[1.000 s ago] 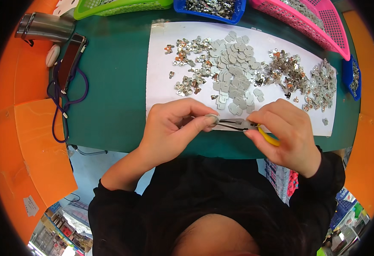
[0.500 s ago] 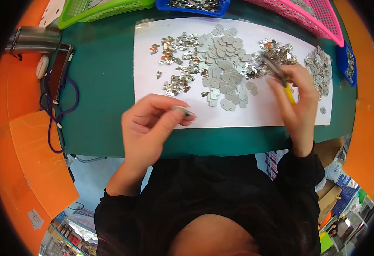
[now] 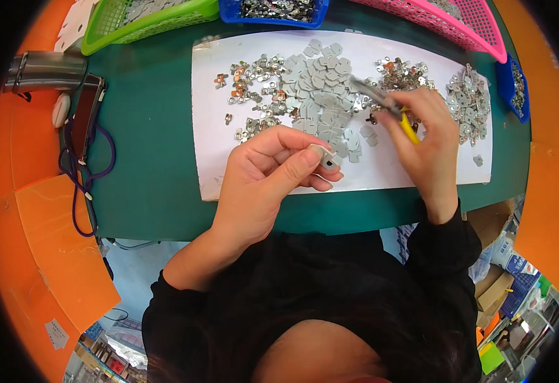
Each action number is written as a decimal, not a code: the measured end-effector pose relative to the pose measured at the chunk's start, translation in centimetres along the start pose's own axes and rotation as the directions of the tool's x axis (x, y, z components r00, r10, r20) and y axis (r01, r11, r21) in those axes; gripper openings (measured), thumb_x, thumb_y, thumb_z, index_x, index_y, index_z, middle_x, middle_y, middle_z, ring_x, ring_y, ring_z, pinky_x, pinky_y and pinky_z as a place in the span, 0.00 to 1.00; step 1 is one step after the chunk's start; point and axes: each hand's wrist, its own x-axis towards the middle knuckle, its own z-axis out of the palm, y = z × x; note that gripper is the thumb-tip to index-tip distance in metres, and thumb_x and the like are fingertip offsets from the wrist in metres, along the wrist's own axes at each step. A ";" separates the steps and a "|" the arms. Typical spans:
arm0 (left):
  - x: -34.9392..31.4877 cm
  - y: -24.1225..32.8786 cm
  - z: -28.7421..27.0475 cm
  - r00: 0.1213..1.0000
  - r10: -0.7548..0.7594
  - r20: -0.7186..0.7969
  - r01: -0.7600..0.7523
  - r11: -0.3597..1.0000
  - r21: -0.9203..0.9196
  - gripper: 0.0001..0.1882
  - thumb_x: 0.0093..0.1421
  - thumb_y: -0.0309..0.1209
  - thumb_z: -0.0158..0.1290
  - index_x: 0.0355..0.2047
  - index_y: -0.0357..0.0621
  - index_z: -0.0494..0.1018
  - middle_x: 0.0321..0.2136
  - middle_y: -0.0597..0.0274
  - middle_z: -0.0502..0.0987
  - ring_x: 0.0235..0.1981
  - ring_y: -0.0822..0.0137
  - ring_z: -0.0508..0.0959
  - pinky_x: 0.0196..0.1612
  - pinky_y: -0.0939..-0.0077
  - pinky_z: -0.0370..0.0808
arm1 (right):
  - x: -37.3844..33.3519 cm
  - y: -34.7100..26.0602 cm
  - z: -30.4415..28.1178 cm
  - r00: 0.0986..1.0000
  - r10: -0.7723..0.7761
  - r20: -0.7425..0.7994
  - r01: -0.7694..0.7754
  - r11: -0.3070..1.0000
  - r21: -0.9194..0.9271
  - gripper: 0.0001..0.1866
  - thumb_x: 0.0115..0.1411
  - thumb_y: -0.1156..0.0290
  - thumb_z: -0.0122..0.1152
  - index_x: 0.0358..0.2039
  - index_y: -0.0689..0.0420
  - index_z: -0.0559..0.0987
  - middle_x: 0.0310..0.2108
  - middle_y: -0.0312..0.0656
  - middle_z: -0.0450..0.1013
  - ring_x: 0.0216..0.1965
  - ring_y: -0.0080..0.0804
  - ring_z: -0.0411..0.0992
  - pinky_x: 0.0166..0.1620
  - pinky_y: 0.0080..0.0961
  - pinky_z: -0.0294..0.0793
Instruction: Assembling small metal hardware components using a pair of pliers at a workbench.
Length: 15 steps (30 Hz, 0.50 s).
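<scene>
My left hand (image 3: 254, 185) is closed, pinching a small grey metal plate (image 3: 328, 159) with a dark spot or hole between thumb and forefinger. In my right hand (image 3: 431, 143) is a pair of pliers (image 3: 376, 96) with yellow handles, its slightly blurred jaws pointing up and left. The jaws hover over the flat grey plates (image 3: 324, 73) heaped mid-sheet, apart from the plate in my left hand. Small shiny metal clips (image 3: 254, 96), some coppery, lie left of that heap. More small metal parts (image 3: 404, 76) are piled beyond my right hand.
A white sheet (image 3: 214, 159) covers part of the green table (image 3: 139, 172). Parts fill a green basket (image 3: 110, 38), a blue tray (image 3: 273, 20), a pink basket (image 3: 464, 41) and a smaller blue tray (image 3: 509, 96). A steel cup (image 3: 52, 70) and a corded phone (image 3: 88, 115) lie left. Assembled-looking pieces (image 3: 468, 105) sit right.
My left hand has moved right and slightly up, bringing the plate into clearer view. My right hand has shifted left, and the pliers' jaws now reach further left.
</scene>
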 end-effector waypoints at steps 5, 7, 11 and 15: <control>0.4 -0.1 0.2 1.000 0.013 0.016 -0.013 1.000 -0.009 0.09 0.66 0.28 0.54 0.42 0.36 0.75 0.35 0.55 0.81 0.37 0.64 0.83 0.40 0.73 0.81 | -0.5 0.6 0.8 0.994 -0.108 0.030 0.110 0.989 -0.096 0.10 0.50 0.80 0.67 0.33 0.62 0.78 0.28 0.43 0.72 0.32 0.38 0.70 0.35 0.29 0.67; 0.6 -0.2 0.3 0.998 -0.060 0.008 0.061 0.988 -0.145 0.09 0.67 0.30 0.53 0.43 0.37 0.74 0.35 0.55 0.81 0.37 0.63 0.83 0.40 0.73 0.81 | -0.4 0.8 0.7 0.994 -0.108 0.014 0.109 0.991 -0.074 0.10 0.50 0.80 0.68 0.34 0.61 0.78 0.28 0.43 0.72 0.32 0.38 0.70 0.35 0.29 0.67; 0.6 0.1 0.0 0.998 -0.060 -0.011 0.057 0.984 -0.166 0.09 0.68 0.31 0.52 0.43 0.38 0.73 0.35 0.55 0.81 0.38 0.63 0.83 0.40 0.73 0.81 | -0.6 0.7 -0.3 0.999 -0.007 -0.035 0.006 1.000 -0.023 0.11 0.48 0.80 0.68 0.33 0.61 0.78 0.29 0.42 0.72 0.32 0.39 0.70 0.34 0.30 0.67; 0.6 -0.1 -0.1 1.000 -0.006 -0.007 0.006 0.996 -0.091 0.09 0.68 0.31 0.51 0.43 0.38 0.73 0.35 0.55 0.81 0.38 0.63 0.83 0.41 0.72 0.80 | -1.1 0.7 0.1 0.993 -0.108 0.050 0.112 0.989 -0.100 0.11 0.48 0.79 0.68 0.33 0.60 0.78 0.28 0.42 0.71 0.31 0.40 0.69 0.34 0.31 0.67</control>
